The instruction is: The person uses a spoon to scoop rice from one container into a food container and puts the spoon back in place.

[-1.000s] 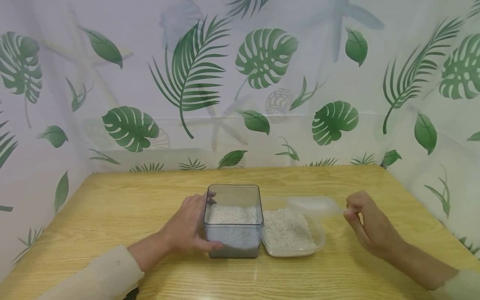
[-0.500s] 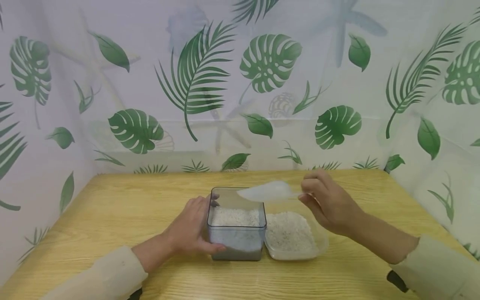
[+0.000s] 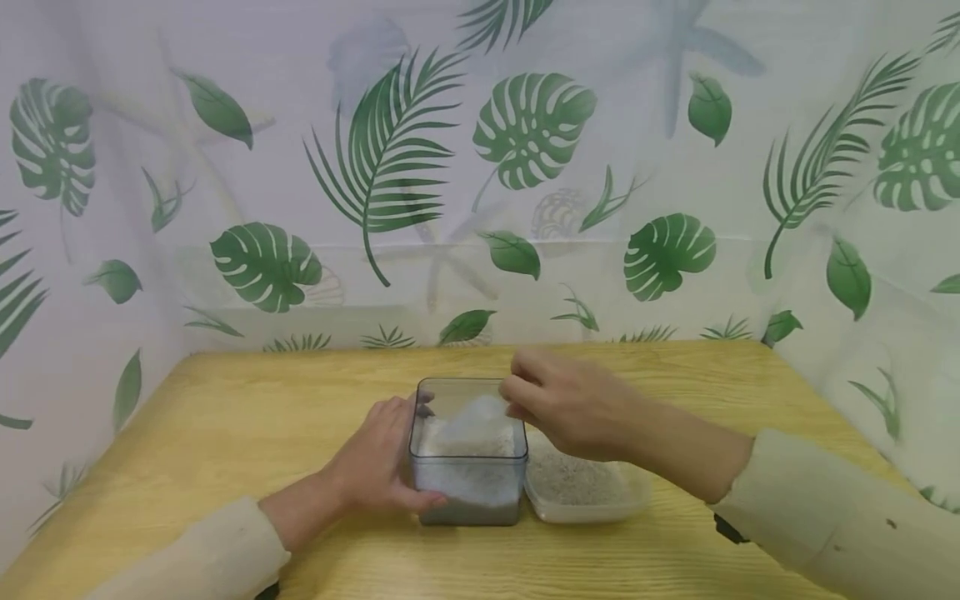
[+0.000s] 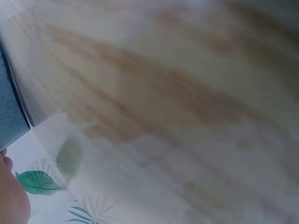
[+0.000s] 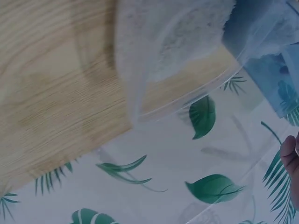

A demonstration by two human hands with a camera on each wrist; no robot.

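Beside the shallow tray (image 3: 585, 500), left fingers (image 3: 427, 498) clasp the tinted box (image 3: 468, 492); right fingers (image 3: 517, 392) pinch a scoop (image 3: 480, 412).

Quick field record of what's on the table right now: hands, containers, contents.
left hand: grips the left side of the box
right hand: over the box's right rim, pinching a clear scoop
scoop: tipped into the box, white grains in it
box: clear, square, upright, partly filled with white grains
tray: shallow, clear, right of the box, holds white grains; touching or a small gap, cannot tell
table: wood grain
backdrop: leaf-print sheet
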